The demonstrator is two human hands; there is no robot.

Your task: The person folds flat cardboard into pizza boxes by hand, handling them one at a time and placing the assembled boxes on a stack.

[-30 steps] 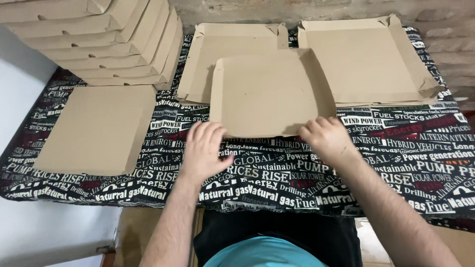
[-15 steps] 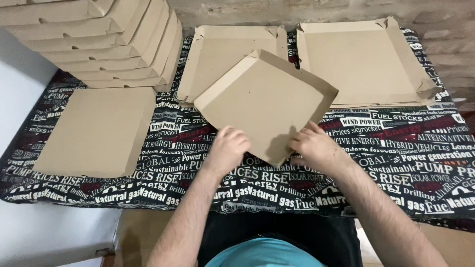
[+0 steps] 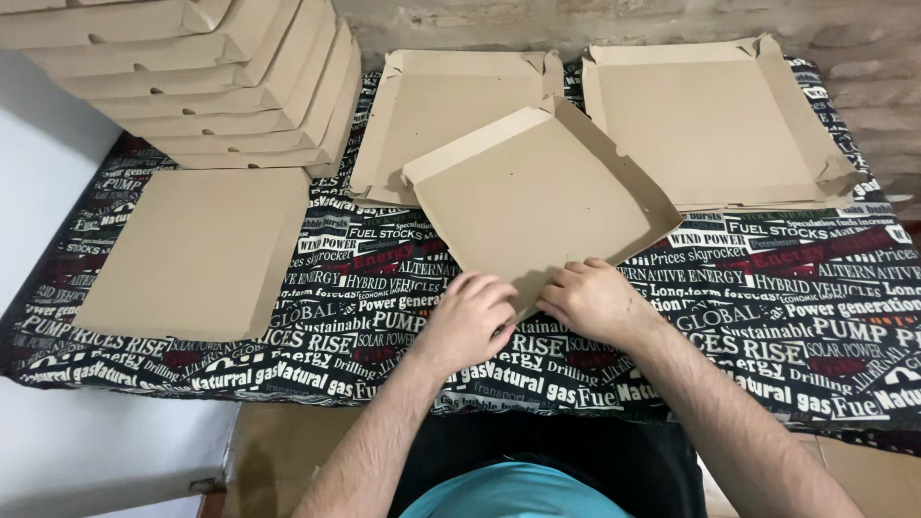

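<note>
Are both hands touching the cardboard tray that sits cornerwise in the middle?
Touching. The head view shows the left hand and right hand with fingers pinching the near corner of the tilted cardboard tray, no gap visible.

Every package here is plain brown cardboard. A half-folded square box tray [image 3: 537, 206] sits turned like a diamond at the middle of the surface [image 3: 767, 317], its near corner pinched between the left hand [image 3: 470, 321] and the right hand [image 3: 595, 302]. Behind it, far centre, lies an open tray [image 3: 432, 110] with raised edges, partly overlapped. Far right lies another open tray [image 3: 715, 120]. A flat closed box [image 3: 197, 249] lies near left. A leaning stack of folded boxes [image 3: 182, 72] fills the far left.
</note>
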